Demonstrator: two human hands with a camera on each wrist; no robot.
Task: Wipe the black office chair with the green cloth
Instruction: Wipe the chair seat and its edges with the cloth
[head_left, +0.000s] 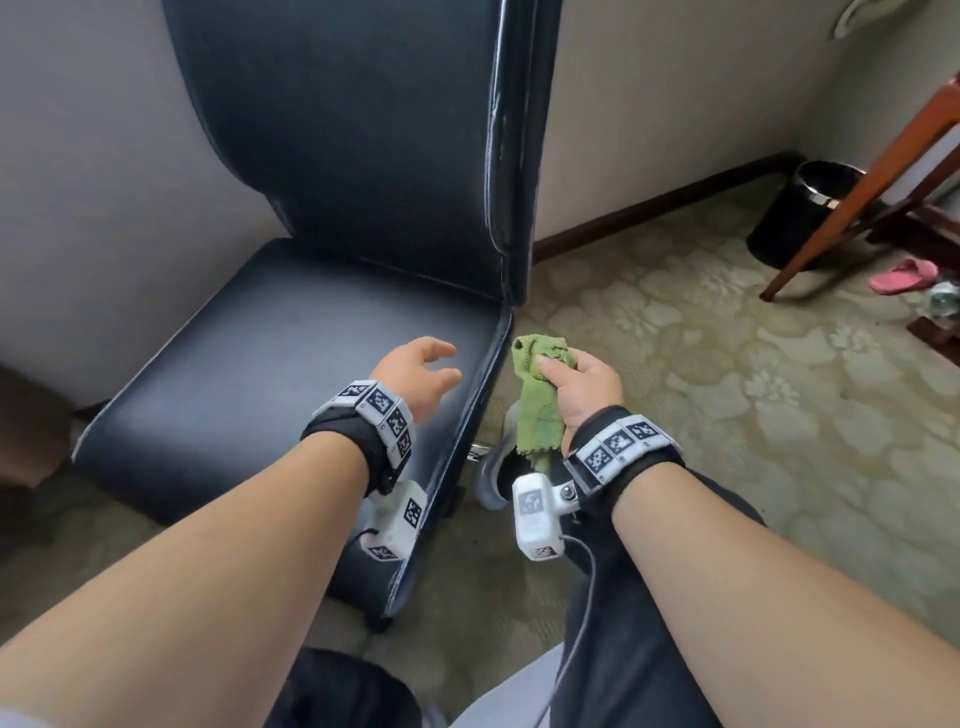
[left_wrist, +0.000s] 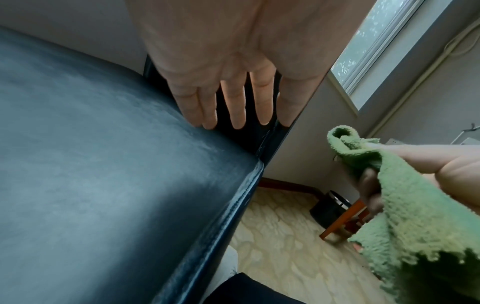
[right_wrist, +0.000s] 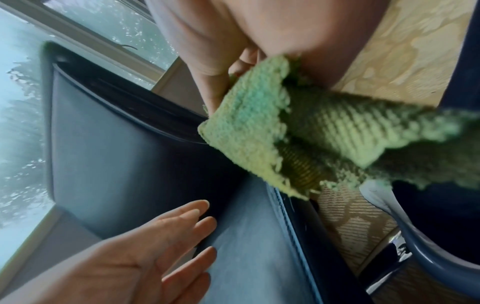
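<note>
The black office chair (head_left: 291, 343) stands against the wall, its seat in front of me and its tall backrest rising behind. My left hand (head_left: 421, 371) hovers over the right part of the seat (left_wrist: 91, 185) with fingers (left_wrist: 236, 102) straight and spread, holding nothing. My right hand (head_left: 582, 384) is just off the seat's right edge, above the floor, gripping the bunched green cloth (head_left: 537, 395). The cloth (right_wrist: 298, 139) hangs down from the fist, and its upper fold sticks out past the thumb (left_wrist: 358, 148).
Patterned carpet (head_left: 727, 389) spreads to the right of the chair. A black bin (head_left: 800, 218) stands by the wall beside a wooden furniture leg (head_left: 852, 197). A pink slipper (head_left: 904, 275) lies on the floor. My knees are below the hands.
</note>
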